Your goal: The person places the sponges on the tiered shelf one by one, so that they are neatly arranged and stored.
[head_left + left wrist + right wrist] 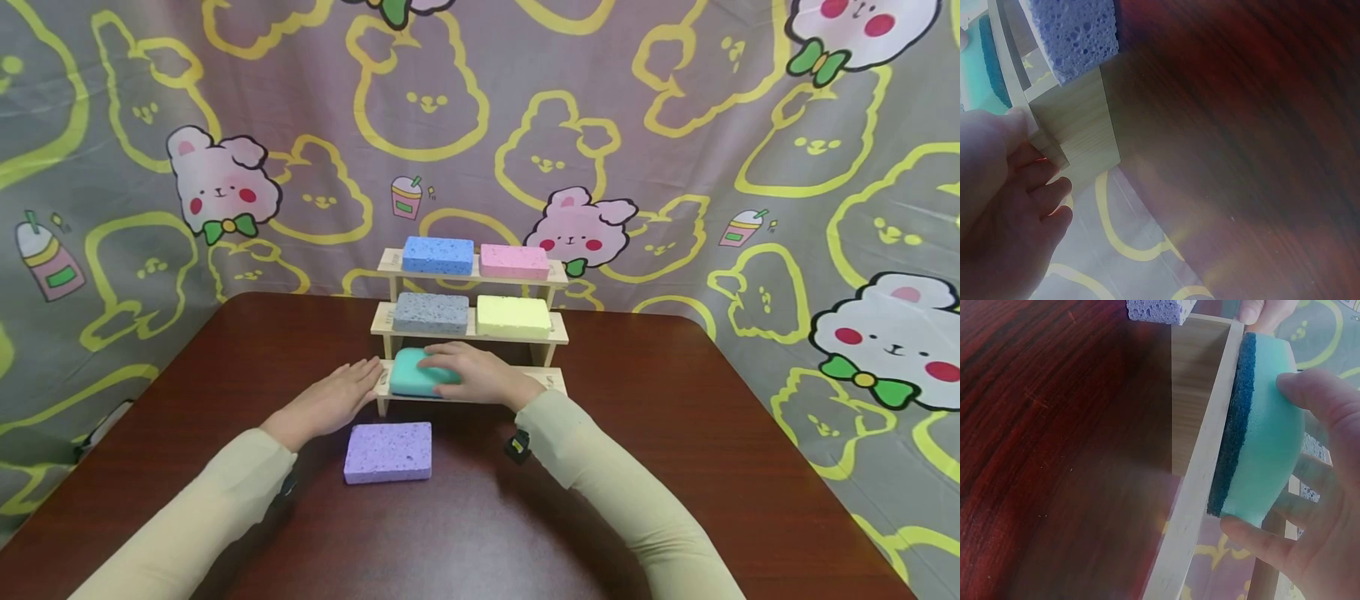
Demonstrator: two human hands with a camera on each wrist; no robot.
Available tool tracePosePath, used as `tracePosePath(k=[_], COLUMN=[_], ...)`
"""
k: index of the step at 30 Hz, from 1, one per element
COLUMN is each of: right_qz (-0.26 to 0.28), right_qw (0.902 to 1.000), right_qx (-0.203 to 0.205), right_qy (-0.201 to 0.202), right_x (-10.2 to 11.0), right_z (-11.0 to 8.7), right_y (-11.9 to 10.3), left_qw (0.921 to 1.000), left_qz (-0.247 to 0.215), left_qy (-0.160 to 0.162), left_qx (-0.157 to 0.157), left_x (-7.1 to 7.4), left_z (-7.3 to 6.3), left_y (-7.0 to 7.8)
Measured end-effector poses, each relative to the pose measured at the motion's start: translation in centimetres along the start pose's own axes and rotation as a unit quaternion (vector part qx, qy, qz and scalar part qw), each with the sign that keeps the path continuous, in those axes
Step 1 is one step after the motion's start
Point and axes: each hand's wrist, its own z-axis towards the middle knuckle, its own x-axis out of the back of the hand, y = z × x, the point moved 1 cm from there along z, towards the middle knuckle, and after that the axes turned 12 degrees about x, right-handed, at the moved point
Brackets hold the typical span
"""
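On the lowest step of a three-tier wooden shelf (555,380) lies a teal sponge (411,372) with a dark blue scouring layer (1236,425) underneath. My right hand (483,373) grips this sponge from above and the right, thumb and fingers spread around its edges. At the left end of the same step, my left hand (333,400) holds the wooden board (1050,147), thumb by its front edge and fingers at its end. A purple porous sponge (388,452) lies flat on the table in front of the shelf, below the left hand.
The middle step bears a grey sponge (431,313) and a yellow sponge (513,317). On the top step sit a blue sponge (438,256) and a pink sponge (513,262). The shelf stands on a dark wooden table (660,400) before a patterned curtain (465,75).
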Motion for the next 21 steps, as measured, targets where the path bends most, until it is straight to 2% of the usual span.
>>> tracePosePath(k=[21], right_qz=[0.003], right_qw=[1.0], right_qx=[0.002], right_qy=[-0.001], right_x=[0.1], right_z=[0.03], right_y=[-0.15], left_qw=[1.0], left_qz=[-0.003], left_qy=[0.005], left_qx=[-0.007], left_x=[-0.09], left_z=[-0.01], left_y=[-0.1])
